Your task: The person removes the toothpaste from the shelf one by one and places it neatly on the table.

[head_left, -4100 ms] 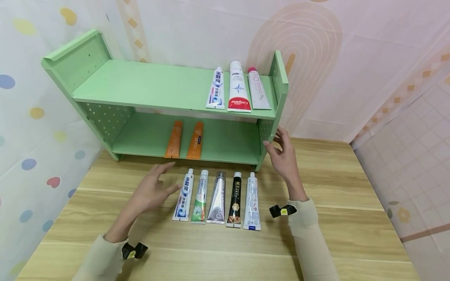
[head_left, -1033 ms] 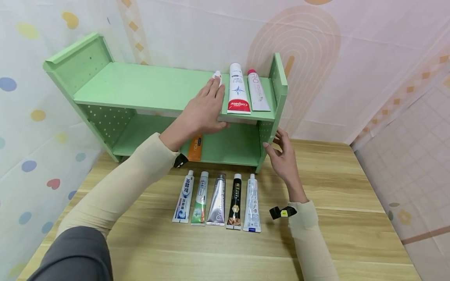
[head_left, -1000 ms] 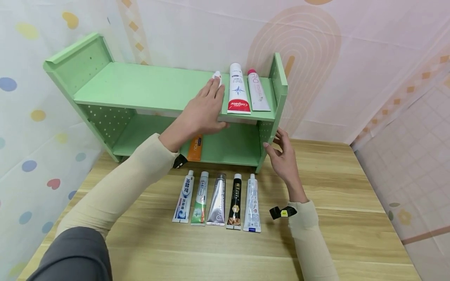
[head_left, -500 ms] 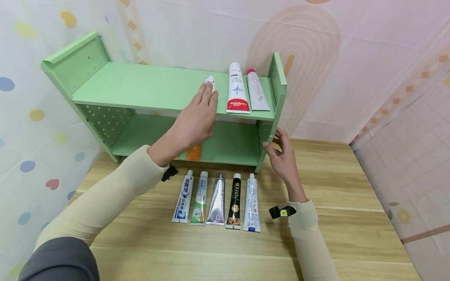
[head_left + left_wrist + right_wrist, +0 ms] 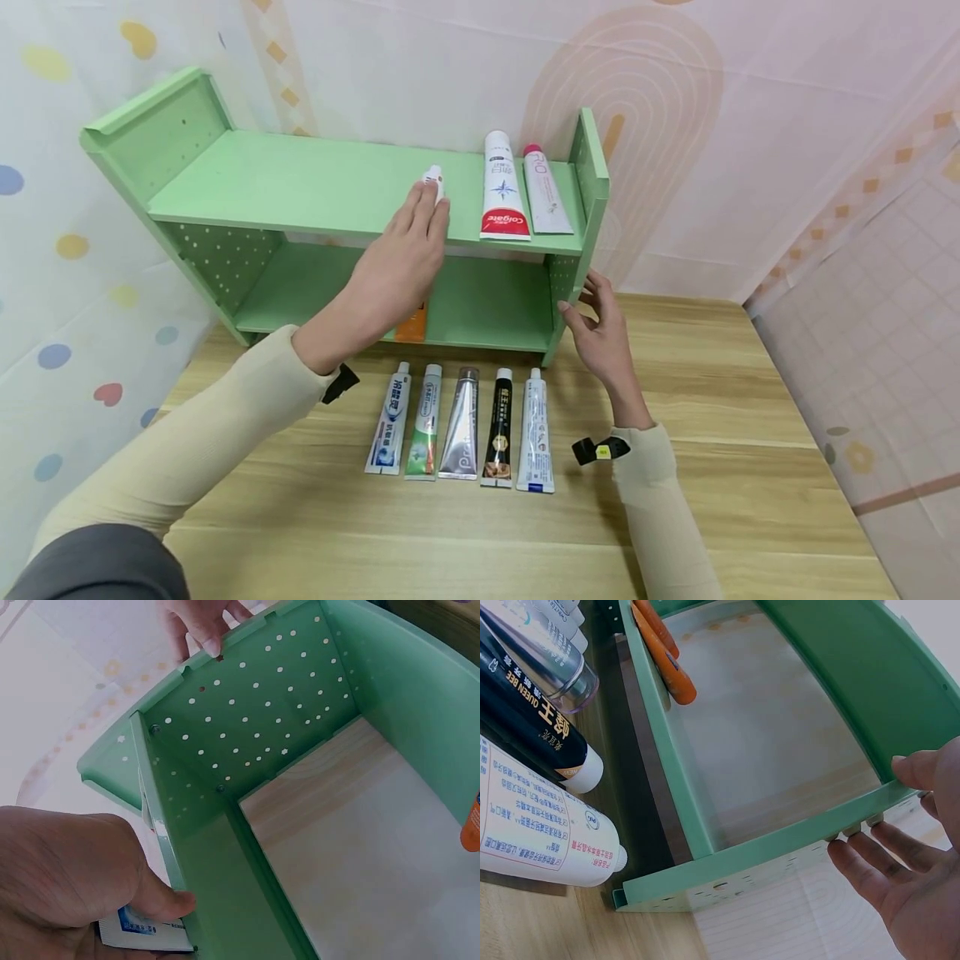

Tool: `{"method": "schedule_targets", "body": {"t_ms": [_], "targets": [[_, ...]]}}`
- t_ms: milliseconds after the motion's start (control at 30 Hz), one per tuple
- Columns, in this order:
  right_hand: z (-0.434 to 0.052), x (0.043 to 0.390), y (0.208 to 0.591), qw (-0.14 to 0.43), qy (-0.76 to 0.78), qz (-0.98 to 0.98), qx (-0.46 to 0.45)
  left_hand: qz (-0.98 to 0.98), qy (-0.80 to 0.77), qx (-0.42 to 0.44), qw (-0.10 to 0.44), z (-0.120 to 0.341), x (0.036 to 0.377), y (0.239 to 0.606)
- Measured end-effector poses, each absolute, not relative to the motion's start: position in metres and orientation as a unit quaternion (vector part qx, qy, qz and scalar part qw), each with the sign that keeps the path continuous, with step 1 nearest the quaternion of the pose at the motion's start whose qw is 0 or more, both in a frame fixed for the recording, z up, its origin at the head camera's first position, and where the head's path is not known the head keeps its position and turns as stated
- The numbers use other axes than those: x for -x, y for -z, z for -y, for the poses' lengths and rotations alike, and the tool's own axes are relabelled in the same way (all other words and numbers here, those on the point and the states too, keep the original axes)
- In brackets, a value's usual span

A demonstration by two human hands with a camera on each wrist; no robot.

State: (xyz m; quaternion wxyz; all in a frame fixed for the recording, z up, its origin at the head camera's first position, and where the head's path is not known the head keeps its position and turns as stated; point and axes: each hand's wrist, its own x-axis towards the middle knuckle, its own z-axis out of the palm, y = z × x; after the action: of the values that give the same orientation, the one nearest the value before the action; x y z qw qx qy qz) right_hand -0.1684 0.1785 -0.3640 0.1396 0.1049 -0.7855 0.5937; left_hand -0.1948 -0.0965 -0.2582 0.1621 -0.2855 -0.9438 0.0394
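My left hand [image 5: 393, 271] reaches over the front of the green shelf's [image 5: 300, 183] upper board. Its fairly straight fingers lie on a white toothpaste tube [image 5: 433, 174], with only the cap end showing in the head view. The tube's flat end [image 5: 146, 931] shows below the thumb in the left wrist view, and the thumb touches the board's edge. My right hand [image 5: 600, 333] grips the shelf's right side panel [image 5: 780, 836], thumb on one face, fingertips on the other. Right of the left hand lie a Colgate tube [image 5: 504, 187] and a pink-capped tube [image 5: 547, 192].
An orange tube [image 5: 410, 327] on the lower board is partly hidden by my left arm; the right wrist view shows two orange tubes [image 5: 660, 652]. Several toothpaste tubes lie in a row on the wooden table before the shelf, among them a black one [image 5: 498, 429].
My left hand has gone from above the table to the white tube on the upper board and slid it left, away from the Colgate tube. My right hand has stayed on the panel.
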Motion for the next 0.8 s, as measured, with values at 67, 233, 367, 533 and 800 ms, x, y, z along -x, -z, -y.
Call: {"method": "schedule_targets", "body": {"t_ms": [67,233,367,533,800], "targets": [[-0.178,0.169,0.364,0.14,-0.593,0.786,-0.104,0.941,-0.043,0.291,0.168,0.099,0.193,0.259],[-0.178,0.169,0.365,0.141,-0.593,0.786,-0.105,0.936,-0.039,0.299,0.183,0.108,0.187,0.262],[-0.179,0.17,0.366,0.141,-0.594,0.785,-0.107,0.935,-0.034,0.301,0.185,0.115,0.182,0.264],[-0.178,0.17,0.366,0.143,-0.593,0.785,-0.108,0.93,-0.023,0.308,0.2,0.125,0.175,0.269],[-0.178,0.169,0.365,0.142,-0.592,0.786,-0.107,0.91,0.023,0.324,0.258,0.146,0.161,0.281]]}}
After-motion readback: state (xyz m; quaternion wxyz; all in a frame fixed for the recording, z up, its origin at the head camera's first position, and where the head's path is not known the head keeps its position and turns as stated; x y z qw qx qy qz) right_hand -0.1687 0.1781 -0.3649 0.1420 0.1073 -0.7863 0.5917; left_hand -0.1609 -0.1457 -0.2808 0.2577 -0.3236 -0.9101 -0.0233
